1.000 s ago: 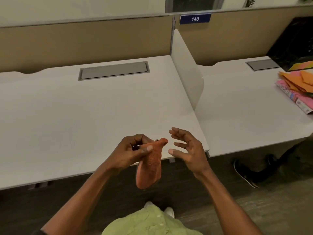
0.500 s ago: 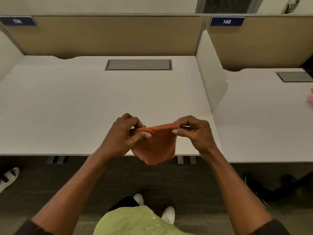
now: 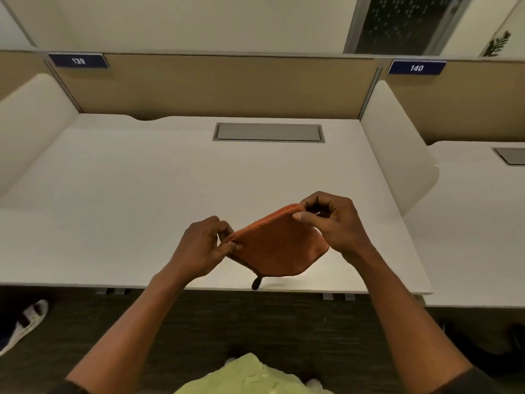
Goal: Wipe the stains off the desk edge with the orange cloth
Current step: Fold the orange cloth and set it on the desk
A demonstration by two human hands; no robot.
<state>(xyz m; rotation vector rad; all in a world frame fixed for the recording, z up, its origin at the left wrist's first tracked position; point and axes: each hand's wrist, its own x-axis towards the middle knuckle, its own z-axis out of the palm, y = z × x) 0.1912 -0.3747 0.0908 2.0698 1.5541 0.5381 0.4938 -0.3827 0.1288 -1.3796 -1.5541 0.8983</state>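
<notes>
Cubicle partitions in tan fabric [image 3: 221, 86] back what I see, with a white desk [image 3: 142, 211] filling most of the view and a grey cable hatch [image 3: 268, 132] set into its far side. White side dividers [image 3: 397, 155] wall the desk off from the next one. Blue number plates, 139 [image 3: 78, 61] and 140 [image 3: 416, 67], sit on the partition. Above the desk's near edge I hold the orange cloth [image 3: 279, 245] stretched between both hands: my left hand [image 3: 199, 248] pinches its lower left corner, my right hand [image 3: 335, 220] pinches the higher right corner. A small dark loop [image 3: 256, 282] dangles from the cloth's bottom.
</notes>
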